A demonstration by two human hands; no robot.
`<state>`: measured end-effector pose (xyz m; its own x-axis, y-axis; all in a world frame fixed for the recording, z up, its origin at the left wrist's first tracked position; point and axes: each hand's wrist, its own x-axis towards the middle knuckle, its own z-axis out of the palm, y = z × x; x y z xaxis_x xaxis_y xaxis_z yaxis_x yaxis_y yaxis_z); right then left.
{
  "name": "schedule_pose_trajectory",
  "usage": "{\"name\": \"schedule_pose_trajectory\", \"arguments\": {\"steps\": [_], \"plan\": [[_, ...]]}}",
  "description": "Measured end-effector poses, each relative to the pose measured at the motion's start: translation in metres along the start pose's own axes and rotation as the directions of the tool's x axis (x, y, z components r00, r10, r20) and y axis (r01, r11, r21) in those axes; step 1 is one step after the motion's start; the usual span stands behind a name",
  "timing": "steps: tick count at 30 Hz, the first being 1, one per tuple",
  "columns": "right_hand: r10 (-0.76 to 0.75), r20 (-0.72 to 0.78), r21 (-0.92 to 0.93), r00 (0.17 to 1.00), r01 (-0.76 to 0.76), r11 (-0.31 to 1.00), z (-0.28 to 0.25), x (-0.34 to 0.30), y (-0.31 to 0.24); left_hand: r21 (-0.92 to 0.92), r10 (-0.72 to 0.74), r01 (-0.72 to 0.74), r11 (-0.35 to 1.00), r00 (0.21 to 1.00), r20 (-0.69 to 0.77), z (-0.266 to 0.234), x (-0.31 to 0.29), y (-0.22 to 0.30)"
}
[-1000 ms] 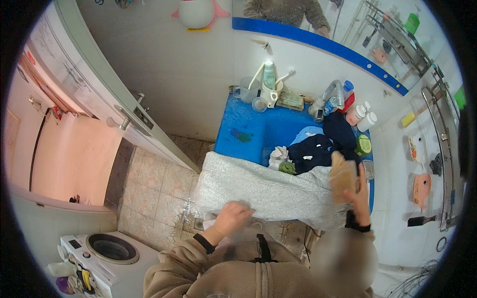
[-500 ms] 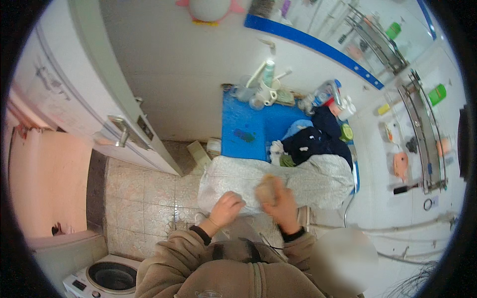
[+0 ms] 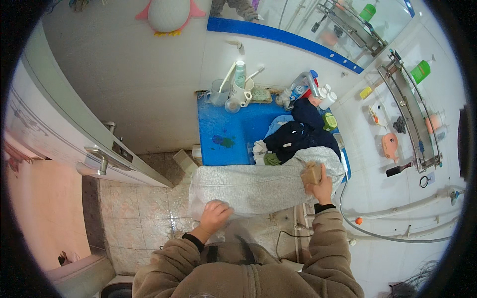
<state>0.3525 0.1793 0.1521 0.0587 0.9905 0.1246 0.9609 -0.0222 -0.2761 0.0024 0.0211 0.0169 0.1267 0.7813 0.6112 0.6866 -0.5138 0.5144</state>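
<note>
A light grey garment is spread along the front of the blue washstand, its lower edge hanging over. My right hand is closed round a tan block, which rests against the garment's right part. Whether the block is a brush or a bar of soap, I cannot tell. At the garment's lower left edge, my left hand has its fingers curled onto the cloth. Behind the garment a heap of dark navy clothing fills the basin, with a white piece and an olive piece beside it.
Cups with toothbrushes and several bottles line the back of the washstand. A metal wall rack and a grey hose are on the right. A door stands ajar on the left.
My right hand has moved right with the tan block, from the garment's middle to its right part. My left hand has shifted slightly left and down. The view has shifted too.
</note>
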Motion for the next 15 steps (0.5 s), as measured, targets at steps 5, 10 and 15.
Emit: {"name": "schedule_pose_trajectory", "arguments": {"steps": [5, 10, 15], "plan": [[-0.497, 0.321, 0.548, 0.806, 0.27, 0.792, 0.026, -0.06, -0.101, 0.001, -0.019, 0.019, 1.0, 1.0, 0.004, 0.0, 0.001, 0.001], [-0.523, 0.055, 0.124, 0.851, 0.513, 0.849, 0.043, -0.111, -0.121, -0.058, -0.003, 0.003, 0.998, 1.0, -0.007, 0.0, 0.002, -0.003], [-0.079, -0.122, -0.135, 0.989, 0.062, 0.989, 0.015, -0.038, 0.008, -0.008, 0.017, -0.017, 1.0, 1.0, 0.003, 0.002, -0.003, -0.006]]}}
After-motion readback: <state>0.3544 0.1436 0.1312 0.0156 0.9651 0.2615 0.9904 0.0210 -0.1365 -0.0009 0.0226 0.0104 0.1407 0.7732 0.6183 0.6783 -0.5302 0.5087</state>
